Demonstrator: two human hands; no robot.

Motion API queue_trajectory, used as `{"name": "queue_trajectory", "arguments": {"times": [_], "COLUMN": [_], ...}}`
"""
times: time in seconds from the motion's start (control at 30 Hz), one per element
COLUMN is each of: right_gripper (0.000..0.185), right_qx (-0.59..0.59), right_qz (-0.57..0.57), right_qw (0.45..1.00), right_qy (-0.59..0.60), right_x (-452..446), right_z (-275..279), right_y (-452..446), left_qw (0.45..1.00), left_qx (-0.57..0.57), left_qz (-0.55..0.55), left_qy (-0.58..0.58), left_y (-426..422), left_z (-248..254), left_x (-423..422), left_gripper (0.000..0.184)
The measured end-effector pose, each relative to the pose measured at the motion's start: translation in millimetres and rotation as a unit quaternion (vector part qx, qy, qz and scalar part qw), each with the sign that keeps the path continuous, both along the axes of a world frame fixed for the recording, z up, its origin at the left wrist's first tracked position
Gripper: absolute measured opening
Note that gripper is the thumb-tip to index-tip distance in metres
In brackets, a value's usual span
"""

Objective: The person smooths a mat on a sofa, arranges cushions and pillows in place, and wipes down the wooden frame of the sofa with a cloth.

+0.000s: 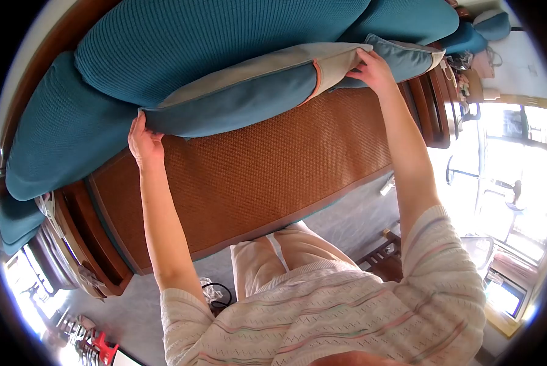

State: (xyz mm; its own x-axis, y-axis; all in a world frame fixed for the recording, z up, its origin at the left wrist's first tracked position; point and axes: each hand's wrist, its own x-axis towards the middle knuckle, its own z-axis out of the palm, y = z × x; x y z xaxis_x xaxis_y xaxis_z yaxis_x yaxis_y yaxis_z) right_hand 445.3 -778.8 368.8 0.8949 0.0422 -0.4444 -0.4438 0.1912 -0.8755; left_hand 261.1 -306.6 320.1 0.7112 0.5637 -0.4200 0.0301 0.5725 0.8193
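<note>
Grip, left corner: the left hand [145, 140] was closed around one end of the long pillow [243, 100], fingers up at the tip (exactly how the thumb sat was hard to make out).
Grip, right corner: the right hand [371, 70] held the upper corner of the beige end, its digits parted, with the pillow's edge between them.
Long pillow: it ran lengthwise along the rear of the sofa, just in front of the ribbed back cushion [218, 43], blue side toward the front and a beige band along the top. An orange strip marked off the beige end.
Rear of the sofa: the long pillow was already there, stretched out to its full length between the hands, and it looked fairly straight (a slight bow aside, which the curved lens may have added).
Seat mat: the brown mat [261, 174] lay flat and smooth; whether the pillow's underside bore its weight on it could not be told.
Smaller pillow: another blue pillow [404, 60] stood beyond the right hand, near the wooden sofa arm [429, 110], with neither hand gripping it.
Release: not yet done; both ends of the long pillow were in hand, so its placing seemed well along but not finished.
</note>
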Motion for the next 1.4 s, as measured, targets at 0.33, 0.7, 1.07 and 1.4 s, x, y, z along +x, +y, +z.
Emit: {"name": "queue_trajectory", "arguments": {"times": [0.33, 0.7, 1.07, 1.4], "right_gripper": [0.028, 0.016, 0.059, 0.024], "right_qx": [0.006, -0.165, -0.162, -0.215], "right_qz": [-0.025, -0.048, -0.025, 0.119], "right_qw": [1.0, 0.985, 0.986, 0.962], "right_qy": [0.006, 0.018, 0.011, 0.12], "right_x": [3, 19, 20, -147], "right_z": [-10, -8, -7, -56], "right_y": [-21, -12, -22, -87], "left_qw": [0.999, 0.984, 0.987, 0.913], "left_qx": [-0.017, 0.105, 0.114, 0.306], "left_qz": [-0.023, -0.129, -0.093, -0.067], "left_qy": [-0.015, 0.07, 0.066, 0.263], "left_y": [-24, -10, -8, 66], "left_z": [0, 22, 14, -33], "left_x": [13, 12, -1, -164], "left_gripper": [0.011, 0.024, 0.032, 0.02]}}
